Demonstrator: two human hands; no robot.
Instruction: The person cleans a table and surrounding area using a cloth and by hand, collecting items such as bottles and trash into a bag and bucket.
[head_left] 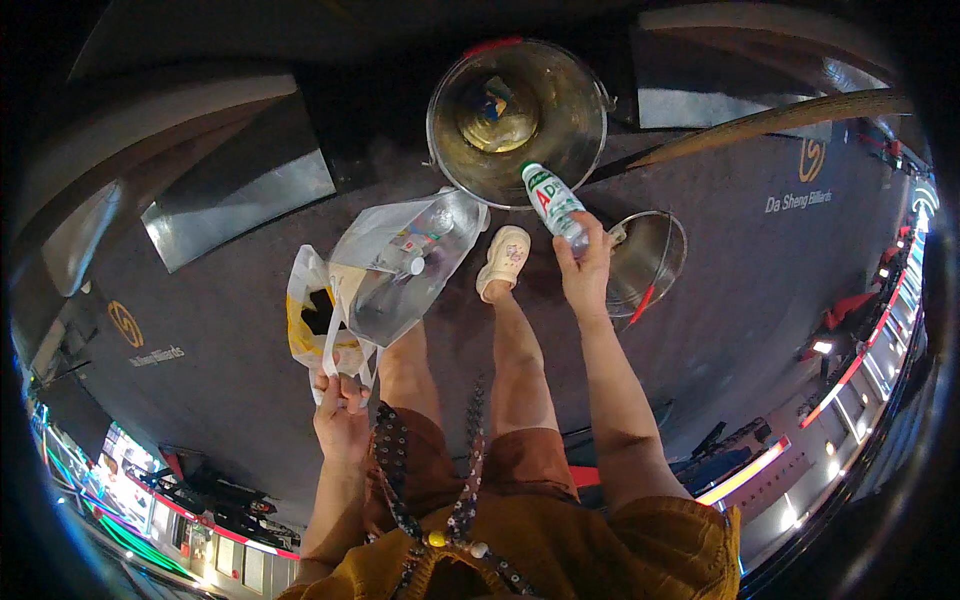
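Note:
My right hand grips a clear plastic bottle with a green and red label, tilted with its cap end over the rim of a round metal bin. Scraps of rubbish lie at the bin's bottom. My left hand holds the handles of two bags: a clear plastic bag with small items inside and a white and yellow bag. Both bags hang above the dark carpet. My foot in a cream shoe stands just in front of the bin.
A shiny metal lid with a red strip lies on the floor right of my foot. The grey carpet bears gold logos. Dark furniture edges with metal panels stand at the back left and right. Lit counters run along the rim.

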